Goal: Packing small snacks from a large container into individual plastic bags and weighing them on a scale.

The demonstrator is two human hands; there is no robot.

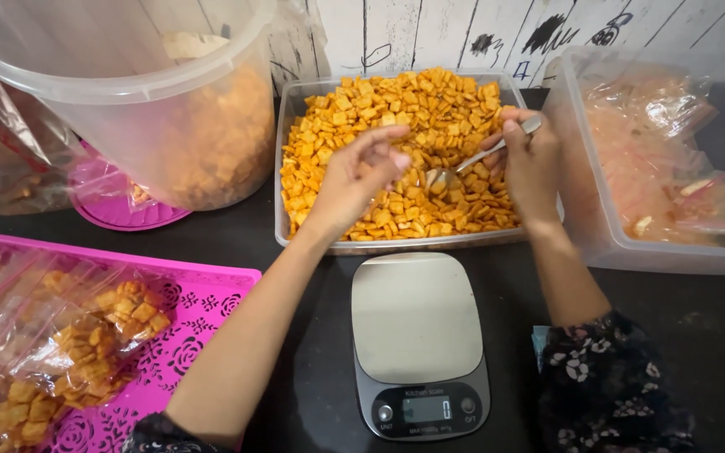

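Note:
A clear rectangular container full of small orange square crackers stands at the middle back. My right hand grips a metal spoon whose bowl rests in the crackers. My left hand hovers over the crackers next to the spoon's bowl, fingers loosely curled, apparently holding nothing. In front of the container a digital kitchen scale with a bare steel platform sits on the dark table.
A large clear tub holding more crackers stands at the back left on a pink lid. A pink perforated tray at the left holds several filled clear bags. A clear bin with plastic bags is at the right.

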